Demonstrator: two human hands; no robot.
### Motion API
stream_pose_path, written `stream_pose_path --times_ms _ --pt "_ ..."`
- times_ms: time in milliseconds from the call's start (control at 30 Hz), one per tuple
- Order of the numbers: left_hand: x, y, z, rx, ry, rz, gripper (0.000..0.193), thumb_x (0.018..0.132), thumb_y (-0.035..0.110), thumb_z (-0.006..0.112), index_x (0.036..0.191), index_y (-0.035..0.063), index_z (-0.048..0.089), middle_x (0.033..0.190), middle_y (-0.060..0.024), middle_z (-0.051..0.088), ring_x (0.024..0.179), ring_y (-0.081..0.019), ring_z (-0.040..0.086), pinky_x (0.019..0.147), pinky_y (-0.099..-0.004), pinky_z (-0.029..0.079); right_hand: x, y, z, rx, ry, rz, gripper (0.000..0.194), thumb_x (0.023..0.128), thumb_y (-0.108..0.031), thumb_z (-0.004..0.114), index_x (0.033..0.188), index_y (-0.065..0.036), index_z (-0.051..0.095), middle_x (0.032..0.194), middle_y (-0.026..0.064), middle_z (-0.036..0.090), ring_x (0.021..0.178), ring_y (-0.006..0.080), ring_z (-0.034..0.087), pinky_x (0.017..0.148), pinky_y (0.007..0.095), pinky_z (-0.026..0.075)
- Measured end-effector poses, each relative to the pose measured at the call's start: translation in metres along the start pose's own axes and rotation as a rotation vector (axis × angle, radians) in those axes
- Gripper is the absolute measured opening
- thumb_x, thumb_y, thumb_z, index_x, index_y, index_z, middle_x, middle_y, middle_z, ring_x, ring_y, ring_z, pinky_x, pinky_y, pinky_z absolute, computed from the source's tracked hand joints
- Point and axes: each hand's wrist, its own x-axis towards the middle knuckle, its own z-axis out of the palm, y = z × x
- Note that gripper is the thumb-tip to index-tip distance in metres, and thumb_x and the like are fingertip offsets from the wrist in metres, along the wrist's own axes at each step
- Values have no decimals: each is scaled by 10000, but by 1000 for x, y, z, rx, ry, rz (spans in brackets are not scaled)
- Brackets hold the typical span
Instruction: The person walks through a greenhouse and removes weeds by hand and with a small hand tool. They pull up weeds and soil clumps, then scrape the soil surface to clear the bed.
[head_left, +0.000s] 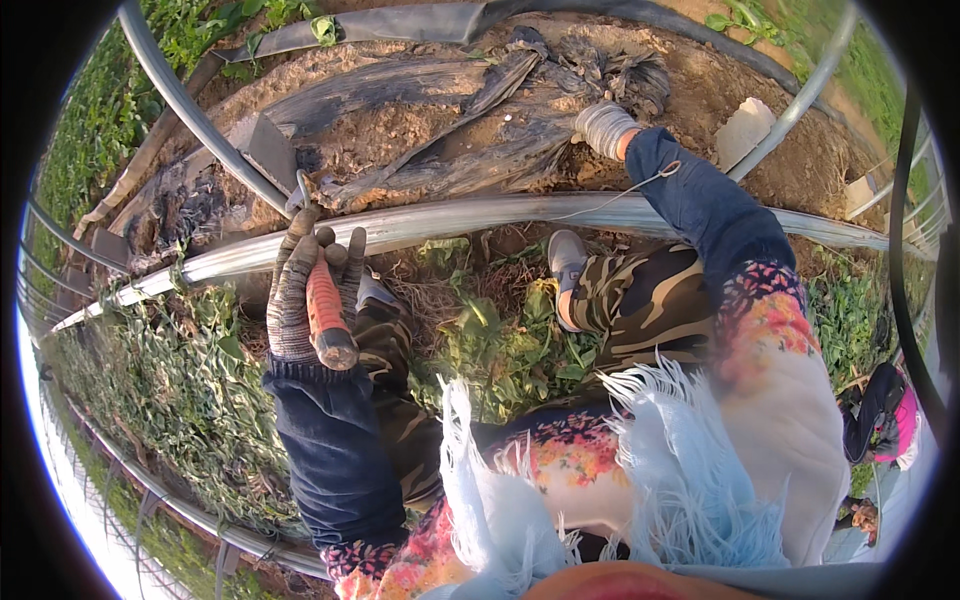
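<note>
In my left hand (319, 289), which wears a knit work glove, rests a tool with an orange grip (325, 300) and a dark butt end. A curved metal hook (303, 187) shows just beyond the fingers; the hand hides whether it belongs to that tool. My right hand (606, 129), also gloved, reaches out beyond the metal rail and grips bunched black plastic film (536, 154). Its fingertips are partly hidden. The torn, soil-covered film spreads left across the dirt and is crumpled above the hand (637, 79). A thin wire with a looped end (670, 169) crosses by my right sleeve.
A long metal rail (480, 217) runs between me and the soil bank. Curved metal tubes (176, 94) rise beside concrete blocks (262, 150). Wilted plants (187, 375) lie left, with leafy stems (502, 345) between my feet. Another person (889, 416) is at the far right.
</note>
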Motion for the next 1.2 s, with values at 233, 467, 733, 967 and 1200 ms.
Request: stream_pose_path --times_ms 233,467,733,967,1200 --pt "-1 1 -3 5 42 47 347 908 40 549 1253 25 527 931 -64 580 758 -155 620 1009 -436 467 6 30 5 611 535 57 187 894 -205 588 927 -39 668 796 117 666 686 303 604 642 410 457" --pt "-4 7 -14 -34 112 86 400 894 84 598 1263 4 466 935 -112 584 791 -181 629 1021 -432 467 67 58 24 1233 450 209 303 898 -126 596 1188 -39 595 1148 75 638 1042 240 602 818 345 489" --pt "-9 1 -2 57 183 84 284 900 8 557 1184 13 548 1031 -119 570 810 -175 622 964 -429 516 -3 35 -89 544 -263 235 727 763 -455 742 1335 -78 497 1295 141 554 976 291 643 798 415 525" --pt "2 -40 18 515 169 -56 271 865 18 592 1134 46 597 863 -61 617 748 -120 580 699 -237 480 21 -85 -164 -130 -120 -161 1090 630 -554 772 1447 -32 272 1390 221 432 1262 342 454 1029 404 392" --pt "11 -73 36 802 -35 40 208 858 -10 581 1057 42 615 841 -38 608 776 -103 557 745 -250 473 42 -237 -93 -71 -70 -249 1038 649 -493 743 1434 -63 216 1390 210 386 1248 335 433 1016 394 390"
